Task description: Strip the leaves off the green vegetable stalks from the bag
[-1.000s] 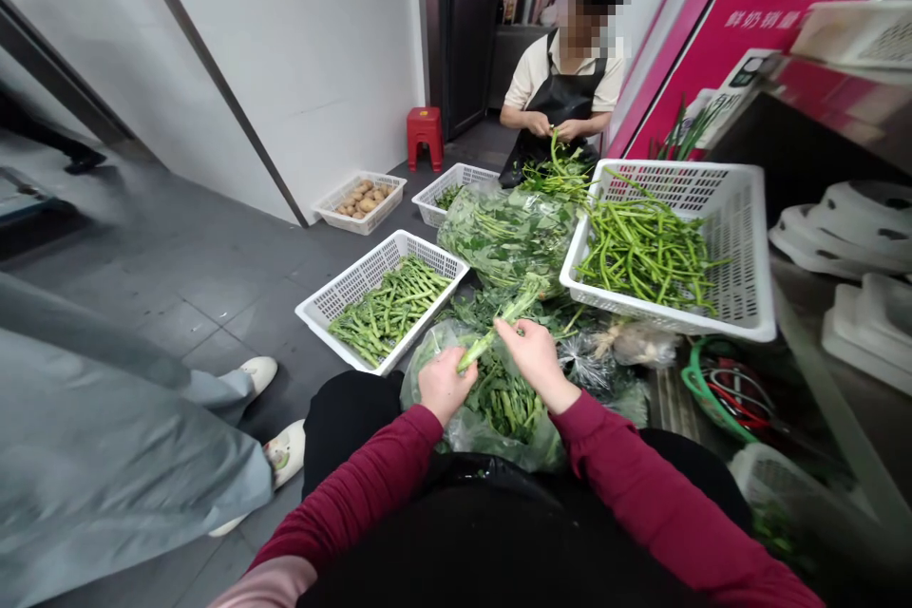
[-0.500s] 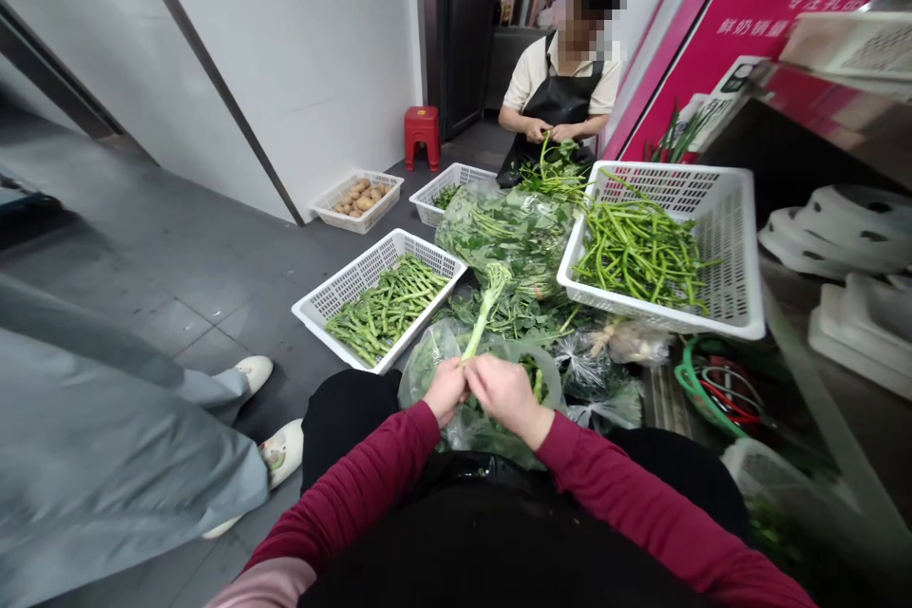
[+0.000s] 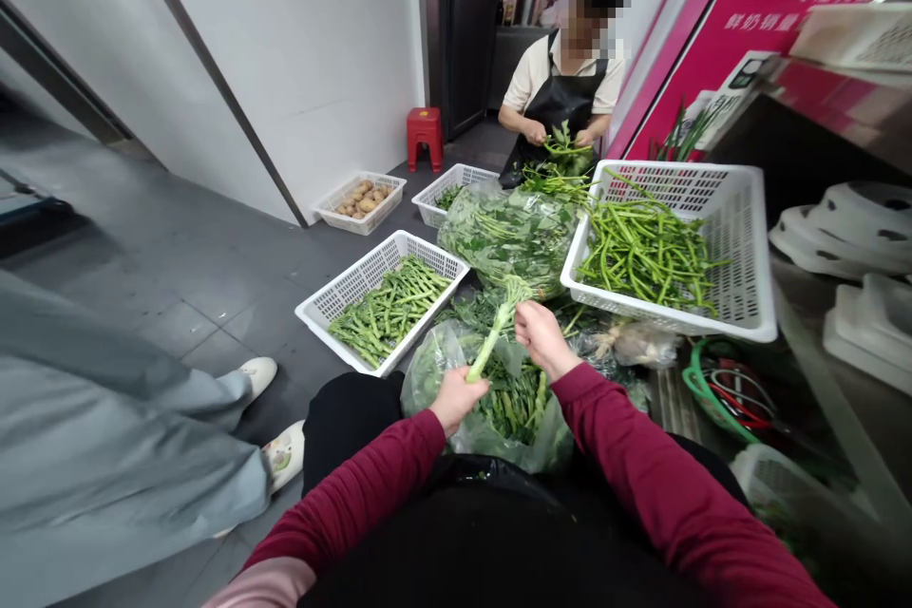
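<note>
My left hand (image 3: 457,397) is closed around the lower end of a pale green stalk (image 3: 490,340), which tilts up and to the right. Near the stalk's leafy top, my right hand (image 3: 540,334) has its fingers pinched together; whether they grip a bit of the top cannot be made out. Below both hands lies an open plastic bag (image 3: 556,445) with green stalks (image 3: 519,402) inside. A white basket (image 3: 308,312) of cut green stems stands to the left of the bag.
Another white basket (image 3: 756,256) with long green stems stands at the right. A large bag of leafy greens (image 3: 505,233) lies ahead. Behind it a person (image 3: 562,85) handles greens. Potatoes (image 3: 365,198) fill a small basket near a red stool (image 3: 425,135). Someone's legs (image 3: 142,418) are at the left.
My right hand has moved from the stalk's lower end up and right to its leafy top. My left hand keeps the stalk, slightly lower. The other person's hands have moved apart.
</note>
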{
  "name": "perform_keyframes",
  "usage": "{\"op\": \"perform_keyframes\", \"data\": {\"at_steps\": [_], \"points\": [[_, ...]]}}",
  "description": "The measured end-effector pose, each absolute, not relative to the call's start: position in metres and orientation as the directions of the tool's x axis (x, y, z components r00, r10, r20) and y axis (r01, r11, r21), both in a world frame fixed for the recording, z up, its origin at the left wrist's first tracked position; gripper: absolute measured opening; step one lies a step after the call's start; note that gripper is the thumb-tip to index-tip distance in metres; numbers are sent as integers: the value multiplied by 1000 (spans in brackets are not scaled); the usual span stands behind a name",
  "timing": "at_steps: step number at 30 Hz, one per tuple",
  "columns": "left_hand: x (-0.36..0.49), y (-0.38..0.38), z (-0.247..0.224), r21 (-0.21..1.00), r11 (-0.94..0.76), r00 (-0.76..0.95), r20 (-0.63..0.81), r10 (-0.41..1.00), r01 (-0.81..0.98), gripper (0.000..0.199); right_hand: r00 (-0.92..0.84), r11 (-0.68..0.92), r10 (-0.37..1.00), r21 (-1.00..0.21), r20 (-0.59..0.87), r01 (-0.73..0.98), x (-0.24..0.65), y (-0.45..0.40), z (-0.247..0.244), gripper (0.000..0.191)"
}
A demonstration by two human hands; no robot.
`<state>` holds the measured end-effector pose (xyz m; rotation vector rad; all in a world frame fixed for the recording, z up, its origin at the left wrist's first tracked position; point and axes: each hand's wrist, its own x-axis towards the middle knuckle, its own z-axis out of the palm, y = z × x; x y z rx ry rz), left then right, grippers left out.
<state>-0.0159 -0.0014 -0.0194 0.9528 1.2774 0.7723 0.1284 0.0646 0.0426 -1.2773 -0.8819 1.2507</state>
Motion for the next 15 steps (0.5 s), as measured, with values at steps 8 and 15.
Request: {"op": "perform_keyframes", "data": {"at_steps": [8,15], "points": [[-11,0,-22,832,552,182,-536,824,-54,20,-347,542,839,-586,420,602,118,1,14,9],[-28,12,-29,799,601,114,-596,795,-14,13,84,12,995,-926,47,378,148,-38,-9,17]]}}
